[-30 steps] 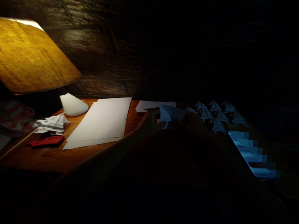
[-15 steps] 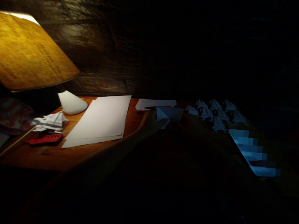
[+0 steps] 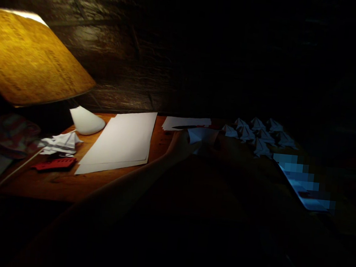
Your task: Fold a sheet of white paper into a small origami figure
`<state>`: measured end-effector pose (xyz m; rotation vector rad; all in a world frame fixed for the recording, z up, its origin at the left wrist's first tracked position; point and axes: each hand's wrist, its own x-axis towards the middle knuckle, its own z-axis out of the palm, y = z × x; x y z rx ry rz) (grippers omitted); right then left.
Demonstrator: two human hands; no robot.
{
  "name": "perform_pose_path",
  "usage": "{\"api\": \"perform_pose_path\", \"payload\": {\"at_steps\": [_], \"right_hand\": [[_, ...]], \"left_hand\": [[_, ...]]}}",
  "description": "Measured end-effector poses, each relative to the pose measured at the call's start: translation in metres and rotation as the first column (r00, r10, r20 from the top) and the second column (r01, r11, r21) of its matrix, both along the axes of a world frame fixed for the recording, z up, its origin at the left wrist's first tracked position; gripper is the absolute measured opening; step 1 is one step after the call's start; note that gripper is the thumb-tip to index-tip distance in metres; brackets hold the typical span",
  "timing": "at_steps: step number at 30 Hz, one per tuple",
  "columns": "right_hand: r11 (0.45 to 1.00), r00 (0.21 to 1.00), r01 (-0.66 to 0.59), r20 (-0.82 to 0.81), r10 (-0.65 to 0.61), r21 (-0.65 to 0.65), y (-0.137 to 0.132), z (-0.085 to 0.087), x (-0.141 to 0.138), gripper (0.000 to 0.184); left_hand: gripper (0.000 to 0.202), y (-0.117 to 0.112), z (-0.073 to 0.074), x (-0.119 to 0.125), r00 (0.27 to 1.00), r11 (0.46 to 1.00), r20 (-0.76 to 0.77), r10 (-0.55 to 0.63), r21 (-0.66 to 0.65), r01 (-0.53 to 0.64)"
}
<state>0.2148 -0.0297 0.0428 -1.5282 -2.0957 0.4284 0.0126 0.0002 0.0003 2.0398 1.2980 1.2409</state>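
A small creased piece of paper (image 3: 203, 137) is held up over the dim middle of the table. My left hand (image 3: 180, 144) grips its left side, fingers closed on the edge. On the opposite side my right hand (image 3: 223, 148), almost lost in the dark, closes on the paper too. Just behind the hands lie a stack of smaller white sheets (image 3: 185, 121) and a dark, thin blade-like thing (image 3: 185, 127) across its front edge. Several folded paper figures (image 3: 264, 136) stand in a group to the right of my right hand.
Large white sheets (image 3: 123, 141) lie on the wooden table (image 3: 103, 185) at left. Beyond them stands a lamp with a yellow shade (image 3: 36, 61) and white base (image 3: 86, 121). Crumpled paper (image 3: 60, 143) and a red object (image 3: 55, 164) sit near its cord. A lit screen (image 3: 302, 185) lies right.
The paper between my hands now bends inward at its sides, and my right hand has come closer around its right edge. The surrounding things stay in place; the view shifts slightly.
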Motion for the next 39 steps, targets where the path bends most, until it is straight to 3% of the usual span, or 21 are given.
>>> {"api": "perform_pose_path", "payload": {"at_steps": [3,7,12,20,25,33,39], "right_hand": [[1.0,0.998,-0.002,0.056,0.002,0.011,0.003,-0.004,0.0,0.021],[1.0,0.998,-0.02,0.062,0.019,0.017,0.009,-0.011,0.003,0.018],[0.999,0.997,0.037,0.066,-0.04,0.039,0.012,-0.014,0.008,0.021],[0.998,0.992,0.049,0.11,-0.055,0.049,0.013,-0.017,0.008,0.023],[0.997,0.991,-0.012,0.137,0.002,0.074,0.014,-0.021,0.009,0.021],[0.994,0.968,-0.095,0.239,0.081,0.046,0.0,0.001,0.01,0.023],[0.976,0.933,-0.213,0.308,0.189,0.044,0.011,-0.009,0.021,0.036]], "left_hand": [[0.024,-0.001,0.004,0.001,0.989,0.997,-0.132,0.065,0.05,-0.059],[0.021,-0.005,0.014,-0.001,0.971,1.0,-0.238,0.005,0.017,-0.001],[0.013,-0.002,0.018,-0.008,0.975,0.992,-0.189,-0.113,0.028,0.121],[0.006,0.0,0.012,-0.005,0.976,0.988,-0.162,-0.148,0.021,0.153],[0.011,0.0,0.012,-0.005,0.974,0.99,-0.179,-0.138,-0.007,0.139],[0.015,0.0,0.014,-0.007,0.951,0.988,-0.27,-0.152,-0.033,0.149],[0.013,0.004,0.013,-0.01,0.933,0.976,-0.285,-0.219,-0.077,0.206]]}}
